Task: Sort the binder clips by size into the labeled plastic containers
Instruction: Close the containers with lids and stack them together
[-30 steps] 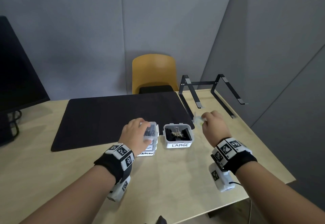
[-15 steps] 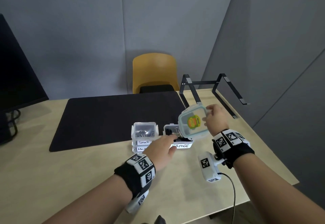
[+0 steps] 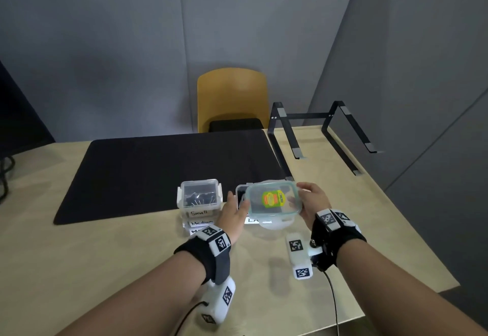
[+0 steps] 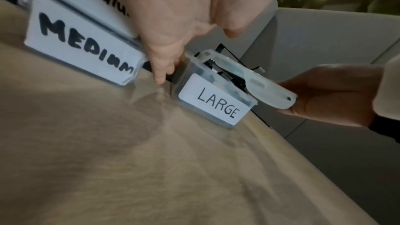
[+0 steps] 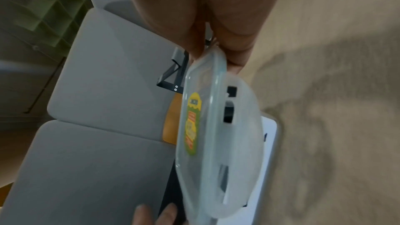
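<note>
Over one LARGE container [image 3: 241, 198]: one lid [image 3: 273, 198] gripped rightward [image 3: 313, 203], left hand [image 3: 233, 214] flat-fingered.

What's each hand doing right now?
Left hand: open, fingers against the LARGE container.
Right hand: gripping the clear lid.

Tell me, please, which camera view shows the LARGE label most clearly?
The left wrist view: the LARGE label reads whole on its container's front. In the head view, the lid covers most of it. The right wrist view shows only a white, unreadable strip.
</note>
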Action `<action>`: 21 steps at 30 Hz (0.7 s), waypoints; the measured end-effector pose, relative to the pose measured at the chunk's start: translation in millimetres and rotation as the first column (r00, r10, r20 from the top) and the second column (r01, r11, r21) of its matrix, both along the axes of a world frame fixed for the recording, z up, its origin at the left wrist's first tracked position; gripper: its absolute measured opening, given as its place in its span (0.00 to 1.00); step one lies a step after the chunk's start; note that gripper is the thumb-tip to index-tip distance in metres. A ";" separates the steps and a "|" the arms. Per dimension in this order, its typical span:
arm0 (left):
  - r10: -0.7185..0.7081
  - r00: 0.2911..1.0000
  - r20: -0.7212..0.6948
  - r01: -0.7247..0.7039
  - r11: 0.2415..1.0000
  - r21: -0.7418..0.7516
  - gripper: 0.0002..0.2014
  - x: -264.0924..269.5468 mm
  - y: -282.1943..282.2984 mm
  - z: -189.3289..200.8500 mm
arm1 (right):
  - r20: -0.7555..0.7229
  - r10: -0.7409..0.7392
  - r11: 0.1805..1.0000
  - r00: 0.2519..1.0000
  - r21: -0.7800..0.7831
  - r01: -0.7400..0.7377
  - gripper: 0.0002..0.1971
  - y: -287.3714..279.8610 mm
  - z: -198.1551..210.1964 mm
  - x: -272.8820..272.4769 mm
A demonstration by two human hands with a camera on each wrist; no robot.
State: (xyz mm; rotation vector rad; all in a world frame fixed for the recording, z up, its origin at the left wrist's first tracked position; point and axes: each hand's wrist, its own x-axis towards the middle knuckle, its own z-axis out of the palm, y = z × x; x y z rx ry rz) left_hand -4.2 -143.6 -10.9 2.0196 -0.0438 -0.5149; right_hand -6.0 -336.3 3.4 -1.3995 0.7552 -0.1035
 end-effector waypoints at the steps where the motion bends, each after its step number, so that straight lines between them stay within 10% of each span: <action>1: 0.017 1.000 -0.004 -0.017 1.000 0.007 0.34 1.5 -2.0 -1.7 | 0.004 0.016 1.000 1.000 -0.011 -0.016 0.07 -0.6 -5.5 0.5; 9: 0.071 0.996 0.049 -0.075 0.992 0.101 0.18 15.6 -8.0 -6.9 | -0.139 0.223 0.914 0.965 -0.314 -0.256 0.18 2.2 -23.1 6.9; 21: 0.081 0.996 0.024 -0.081 0.997 0.000 0.20 20.2 -6.5 -9.8 | 0.030 0.254 0.944 0.967 -0.224 -0.241 0.09 -0.3 -32.6 6.5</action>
